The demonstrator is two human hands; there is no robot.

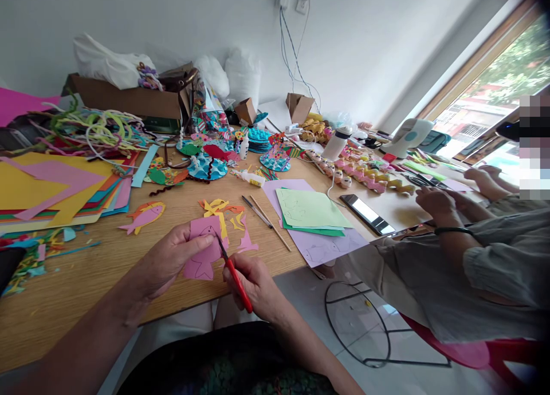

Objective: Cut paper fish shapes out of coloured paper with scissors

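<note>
My left hand [174, 255] pinches a pink sheet of paper [200, 263] with a fish outline drawn on it. In my right hand [253, 283] is a pair of red-handled scissors [238, 285], whose blades reach the paper's right edge. Pink and yellow paper scraps [232, 216] lie just beyond the sheet. To the left rests a cut-out fish [144, 216] in pink and orange-yellow. A pen [256, 212] and a thin wooden stick [271, 223] are on the table right of the scraps.
Green paper sheets [311, 207] sit on a lilac sheet [344, 246] near a phone [367, 214]. Coloured paper [64, 183] and pipe cleaners [98, 129] pile up at left. Blue-based fish crafts [208, 169] and a glue bottle [251, 178] stand behind. Another person [485, 257] sits at right.
</note>
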